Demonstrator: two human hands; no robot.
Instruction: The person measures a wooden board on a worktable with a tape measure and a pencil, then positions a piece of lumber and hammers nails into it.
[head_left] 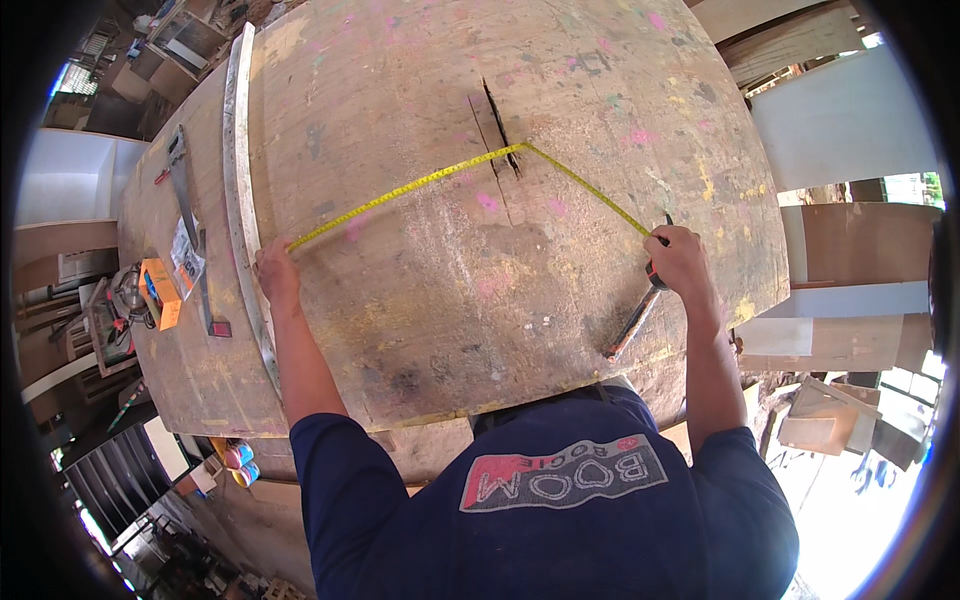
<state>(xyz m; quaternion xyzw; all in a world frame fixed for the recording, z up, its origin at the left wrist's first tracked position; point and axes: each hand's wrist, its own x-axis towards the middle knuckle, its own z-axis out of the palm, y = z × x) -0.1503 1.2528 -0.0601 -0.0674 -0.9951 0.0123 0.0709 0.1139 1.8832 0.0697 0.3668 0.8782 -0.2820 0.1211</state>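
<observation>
A yellow tape measure blade (pixel 400 190) stretches between my hands over the worn wooden table (pixel 430 300). It rises to a sharp bend near the middle, by a dark crack in the wood. My left hand (pixel 277 272) pinches the blade's free end beside a long pale straight bar (pixel 240 150). In my right hand (pixel 680 258) is the tape's black and orange case (pixel 655 272), partly hidden by the fingers. Under that hand lies a slim worn tool (pixel 632 328) with an orange-tinged end; its kind is unclear.
On the table's left side lie a long dark-handled tool (pixel 180 180), a clear plastic bag (pixel 188 250) and an open orange box (pixel 160 293). A power tool (pixel 128 292) sits past the left edge. Boards (pixel 850 245) stand beyond the right edge.
</observation>
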